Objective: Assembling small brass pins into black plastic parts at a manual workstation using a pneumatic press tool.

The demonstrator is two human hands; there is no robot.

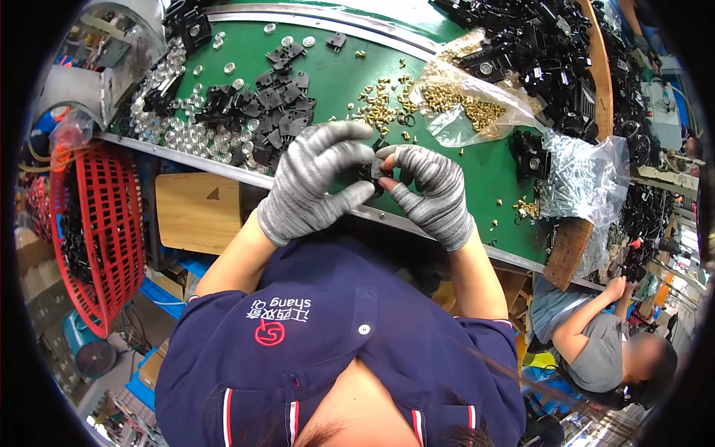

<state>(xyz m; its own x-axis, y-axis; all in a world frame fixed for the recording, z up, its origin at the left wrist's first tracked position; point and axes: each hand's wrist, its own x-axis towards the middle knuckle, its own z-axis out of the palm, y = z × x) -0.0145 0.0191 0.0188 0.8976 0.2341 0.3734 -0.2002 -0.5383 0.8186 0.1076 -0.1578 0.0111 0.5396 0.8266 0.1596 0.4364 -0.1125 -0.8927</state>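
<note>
Over the green tabletop's near edge, a small black plastic part (372,170) sits between my two hands, both in grey striped knit gloves. My right hand (433,186) pinches it from the right, with bare thumb and fingertips showing past the glove. From the left, my left hand (313,179) curls round it, its thumb low and its fingers above; these fingers are slightly blurred. The fingers hide part of its shape. Just beyond lie loose brass screws (378,104). Left of these is a pile of similar black parts (287,112).
Clear round lens-like pieces (201,139) cover the table's left side. A plastic bag of brass screws (477,108) and a bag of silver screws (581,179) lie right. Black housings (551,59) heap beyond a wooden strip. A red basket (100,238) stands left; another person (596,350) sits right.
</note>
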